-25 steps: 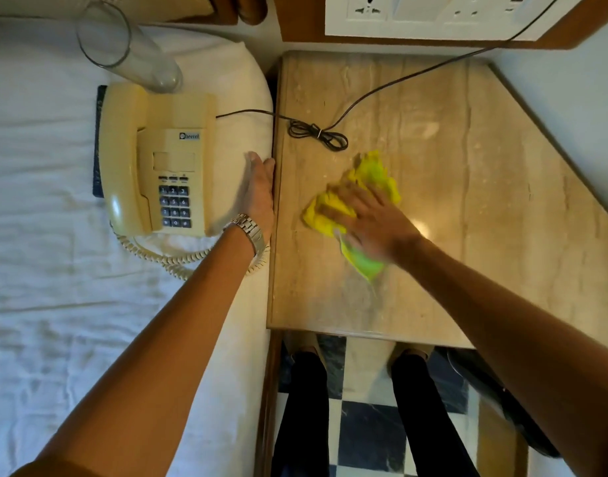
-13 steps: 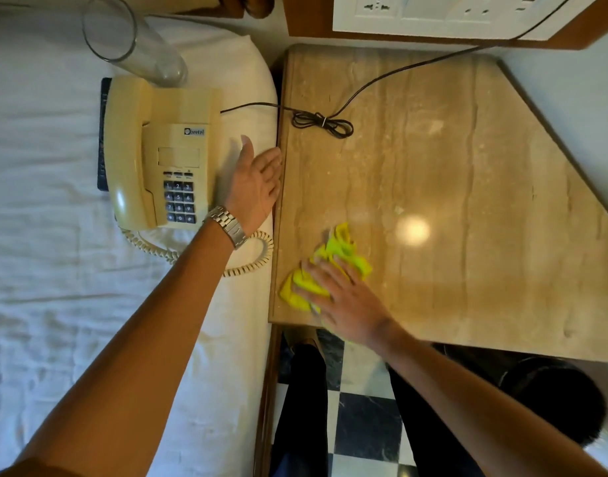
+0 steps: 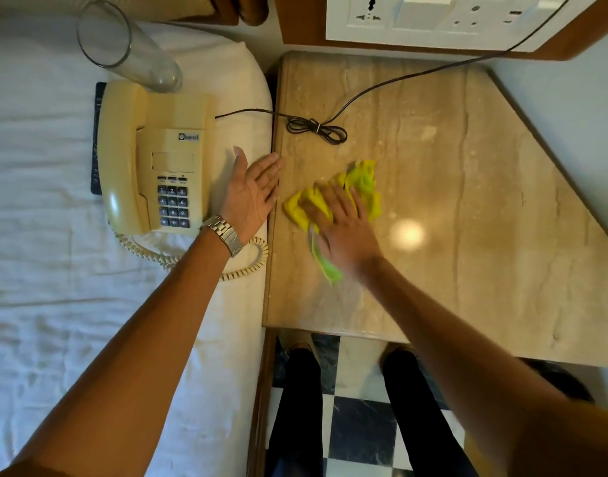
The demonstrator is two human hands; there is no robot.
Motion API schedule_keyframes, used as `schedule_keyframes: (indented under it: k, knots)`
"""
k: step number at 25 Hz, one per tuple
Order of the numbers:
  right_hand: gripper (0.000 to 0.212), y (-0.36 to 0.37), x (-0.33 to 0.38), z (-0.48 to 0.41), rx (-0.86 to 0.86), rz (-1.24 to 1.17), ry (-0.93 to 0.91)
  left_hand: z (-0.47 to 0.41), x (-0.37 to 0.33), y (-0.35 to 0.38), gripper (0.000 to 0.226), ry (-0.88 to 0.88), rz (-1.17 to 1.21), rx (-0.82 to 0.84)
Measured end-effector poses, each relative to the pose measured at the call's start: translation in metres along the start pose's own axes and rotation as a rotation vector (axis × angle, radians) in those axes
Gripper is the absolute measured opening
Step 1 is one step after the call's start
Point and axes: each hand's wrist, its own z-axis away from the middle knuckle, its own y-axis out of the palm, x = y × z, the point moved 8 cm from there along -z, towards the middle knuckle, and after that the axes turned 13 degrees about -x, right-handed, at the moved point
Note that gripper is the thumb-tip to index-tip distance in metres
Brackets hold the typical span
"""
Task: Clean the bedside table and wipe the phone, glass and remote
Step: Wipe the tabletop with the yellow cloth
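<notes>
Yellow cloth [image 3: 364, 180] under our flat right hand [image 3: 344, 232], left edge of table [image 3: 467, 253]; left hand [image 3: 251, 197] splayed, empty; phone [image 3: 165, 160] on bed [image 3: 37, 235], likely freeing top.

Head view. The right hand [image 3: 344, 228] lay flat on a yellow cloth [image 3: 363, 180], pressing it to the marble top of the bedside table [image 3: 485, 218] near its left edge. The left hand [image 3: 251, 192], fingers straight, was at the edge of the bed [image 3: 37, 235], between the table and the cream phone [image 3: 151, 160]. A clear glass [image 3: 130, 46] sat just beyond the phone. A bundled black cord [image 3: 316, 127] lay on the table.
</notes>
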Motion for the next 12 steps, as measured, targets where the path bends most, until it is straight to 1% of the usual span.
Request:
schedule_keyframes:
  k: [2, 3, 5, 6, 8, 9, 10, 11, 12]
  knots:
    - [0.063, 0.003, 0.026, 0.084, 0.106, -0.015, -0.236, -0.002, 0.002, -0.002, 0.078, 0.049, -0.054, -0.029]
    - [0.068, 0.001, 0.025, 0.127, 0.180, -0.016, -0.332, -0.003, 0.004, -0.001, 0.078, 0.104, -0.165, -0.053]
    - [0.076, -0.011, -0.009, 0.185, 0.243, 0.020, -0.428, -0.005, 0.009, -0.003, 0.081, 0.241, -0.605, -0.133]
    - [0.076, -0.020, -0.043, 0.199, 0.260, 0.059, -0.419, -0.008, 0.016, 0.004, 0.082, 0.313, -0.827, -0.160]
    - [0.069, -0.043, -0.115, 0.203, 0.235, 0.109, -0.292, -0.011, 0.033, 0.017, 0.082, 0.515, -1.223, -0.242]
    - [0.063, -0.058, -0.155, 0.196, 0.200, 0.137, -0.173, -0.010, 0.040, 0.027, 0.081, 0.624, -1.355, -0.332]
    - [0.059, -0.072, -0.190, 0.183, 0.147, 0.155, -0.009, -0.008, 0.043, 0.033, 0.079, 0.714, -1.419, -0.439]
    - [0.056, -0.082, -0.221, 0.167, 0.080, 0.174, 0.177, -0.006, 0.044, 0.036, 0.076, 0.782, -1.424, -0.527]
    - [0.055, -0.089, -0.245, 0.148, 0.003, 0.199, 0.356, -0.006, 0.044, 0.037, 0.075, 0.829, -1.402, -0.582]
